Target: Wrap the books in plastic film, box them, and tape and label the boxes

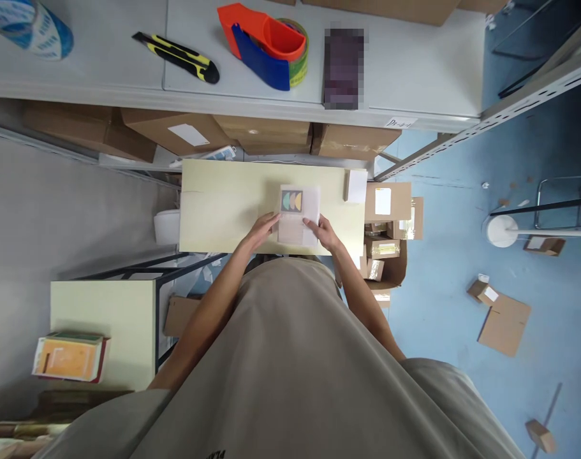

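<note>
A flat, pale pinkish-white packet (298, 231) lies on the cream-coloured table in front of me. It shows a dark picture with green, pink and yellow half-round shapes near its upper left. Whether it is a wrapped book or something else I cannot tell. My right hand (323, 232) grips its right edge, thumb on top and fingers along the side. At the left edge rests my left hand (263, 229), its fingers stretched out and held close against the packet.
A small white box (356, 186) sits at the table's right end. The shelf above holds a utility knife (178, 57), a tape dispenser (261, 48) and a blue-and-white roll (29, 29). Cardboard boxes (386, 247) stand to the right. Books (70, 358) are stacked on a side table.
</note>
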